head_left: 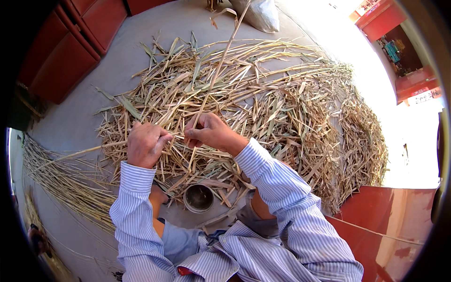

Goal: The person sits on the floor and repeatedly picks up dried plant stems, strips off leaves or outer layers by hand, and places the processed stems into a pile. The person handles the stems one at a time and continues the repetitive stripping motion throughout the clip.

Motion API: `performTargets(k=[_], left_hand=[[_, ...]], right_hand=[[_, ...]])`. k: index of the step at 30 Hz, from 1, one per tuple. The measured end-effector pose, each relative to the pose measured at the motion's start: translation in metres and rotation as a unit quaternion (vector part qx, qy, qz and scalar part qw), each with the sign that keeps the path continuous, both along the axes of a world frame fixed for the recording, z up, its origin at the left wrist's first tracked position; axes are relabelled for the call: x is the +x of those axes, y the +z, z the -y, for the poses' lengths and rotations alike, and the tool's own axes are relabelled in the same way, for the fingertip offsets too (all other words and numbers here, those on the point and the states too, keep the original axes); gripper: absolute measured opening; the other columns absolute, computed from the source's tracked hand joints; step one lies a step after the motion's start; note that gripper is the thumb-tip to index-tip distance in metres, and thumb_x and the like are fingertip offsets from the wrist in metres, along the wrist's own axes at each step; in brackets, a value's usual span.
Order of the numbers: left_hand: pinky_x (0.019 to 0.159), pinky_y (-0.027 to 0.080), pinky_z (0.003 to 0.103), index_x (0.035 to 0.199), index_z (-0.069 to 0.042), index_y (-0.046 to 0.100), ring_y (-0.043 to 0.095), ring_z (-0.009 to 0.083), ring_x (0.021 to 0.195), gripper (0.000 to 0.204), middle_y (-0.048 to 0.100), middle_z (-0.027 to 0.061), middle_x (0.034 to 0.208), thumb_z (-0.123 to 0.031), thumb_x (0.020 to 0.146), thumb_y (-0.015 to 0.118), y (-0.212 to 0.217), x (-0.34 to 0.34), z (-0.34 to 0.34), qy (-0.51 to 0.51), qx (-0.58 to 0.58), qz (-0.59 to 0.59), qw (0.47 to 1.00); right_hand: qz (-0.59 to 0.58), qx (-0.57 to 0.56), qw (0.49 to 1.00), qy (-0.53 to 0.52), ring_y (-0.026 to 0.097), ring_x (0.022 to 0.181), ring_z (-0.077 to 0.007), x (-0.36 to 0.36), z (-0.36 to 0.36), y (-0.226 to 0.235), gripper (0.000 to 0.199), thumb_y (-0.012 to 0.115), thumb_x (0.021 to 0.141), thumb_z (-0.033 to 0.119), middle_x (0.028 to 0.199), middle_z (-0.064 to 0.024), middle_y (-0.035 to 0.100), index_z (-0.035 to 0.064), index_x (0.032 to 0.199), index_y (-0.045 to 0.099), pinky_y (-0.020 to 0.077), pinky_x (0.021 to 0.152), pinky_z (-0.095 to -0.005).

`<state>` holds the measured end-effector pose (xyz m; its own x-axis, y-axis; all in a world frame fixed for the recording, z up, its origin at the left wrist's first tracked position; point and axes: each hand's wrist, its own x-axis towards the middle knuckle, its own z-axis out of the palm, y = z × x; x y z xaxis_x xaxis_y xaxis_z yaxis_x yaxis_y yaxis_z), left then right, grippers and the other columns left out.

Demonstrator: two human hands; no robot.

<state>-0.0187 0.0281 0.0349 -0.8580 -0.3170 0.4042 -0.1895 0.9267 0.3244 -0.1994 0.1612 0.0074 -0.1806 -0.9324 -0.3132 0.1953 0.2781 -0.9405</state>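
My left hand (146, 143) is closed around a pale dry reed stalk (89, 150), which sticks out to the left past my knuckles. Thumb and fingers of my right hand (213, 135) pinch a second, longer stalk (219, 68). That one rises away from me to the top of the view and carries a curled dry leaf near its upper end. Both hands are close together over a broad layer of straw-coloured stalks and leaf husks (300, 117). Between my legs stands a small round metal bowl (187, 207); what it holds is too dark to make out.
Long thin stalks lie bundled on the grey floor (70, 181) at the left. Red upholstered-looking furniture (56, 56) stands at the upper left. A whitish sack (258, 15) sits at the far edge. At the lower right is a glossy red panel (376, 225) with a cord across it.
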Motion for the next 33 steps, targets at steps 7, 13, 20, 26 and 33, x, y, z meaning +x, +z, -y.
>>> performTargets(k=[7, 13, 20, 26, 33], left_hand=[[0.067, 0.043, 0.042, 0.074, -0.008, 0.06, 0.059, 0.0279, 0.066, 0.022, 0.061, 0.0079, 0.067, -0.026, 0.077, 0.073, -0.007, 0.013, 0.003, -0.074, 0.037, 0.081, 0.993], [0.066, 0.047, 0.043, 0.076, -0.006, 0.052, 0.061, 0.0324, 0.067, 0.034, 0.057, 0.0117, 0.065, -0.036, 0.081, 0.065, -0.019, 0.005, -0.047, -0.12, 0.02, 0.099, 0.988], [0.062, 0.048, 0.04, 0.075, -0.006, 0.051, 0.061, 0.0277, 0.064, 0.032, 0.056, 0.0084, 0.063, -0.032, 0.078, 0.069, 0.003, 0.026, -0.044, -0.077, -0.118, 0.096, 0.985], [0.055, 0.049, 0.044, 0.074, -0.004, 0.051, 0.062, 0.0326, 0.06, 0.022, 0.056, 0.0109, 0.058, -0.018, 0.072, 0.068, 0.014, 0.055, -0.042, -0.086, -0.065, 0.061, 0.992], [0.05, 0.043, 0.046, 0.071, -0.003, 0.045, 0.057, 0.036, 0.058, 0.032, 0.05, 0.0135, 0.057, -0.022, 0.073, 0.072, 0.05, 0.096, -0.055, -0.132, -0.031, 0.08, 0.988]], right_hand=[[-0.023, 0.02, 1.0, 0.001, 0.067, 0.068, -0.0121, -0.005, -0.003, -0.011, 0.019, 0.063, 0.094, 0.016, 0.079, -0.0071, 0.068, -0.0024, 0.096, 0.063, 0.0557, 0.06, -0.0236], [-0.26, -0.028, 0.96, -0.098, 0.065, 0.061, -0.0114, 0.017, -0.013, 0.002, 0.021, 0.066, 0.089, 0.017, 0.069, -0.008, 0.067, -0.0042, 0.088, 0.066, 0.0528, 0.054, -0.0249], [-0.103, 0.014, 0.991, 0.09, 0.065, 0.06, -0.0137, -0.006, -0.038, 0.015, 0.019, 0.066, 0.091, 0.016, 0.071, -0.0086, 0.068, -0.0022, 0.085, 0.062, 0.0534, 0.054, -0.0253], [-0.081, 0.029, 0.979, 0.186, 0.067, 0.062, -0.0132, -0.004, -0.082, 0.007, 0.026, 0.065, 0.093, 0.023, 0.073, -0.0077, 0.069, -0.0016, 0.086, 0.064, 0.0542, 0.057, -0.0249], [-0.251, 0.141, 0.957, 0.035, 0.066, 0.058, -0.0142, -0.02, -0.131, 0.004, 0.019, 0.062, 0.091, 0.012, 0.068, -0.0112, 0.067, -0.0055, 0.084, 0.062, 0.0523, 0.048, -0.026]])
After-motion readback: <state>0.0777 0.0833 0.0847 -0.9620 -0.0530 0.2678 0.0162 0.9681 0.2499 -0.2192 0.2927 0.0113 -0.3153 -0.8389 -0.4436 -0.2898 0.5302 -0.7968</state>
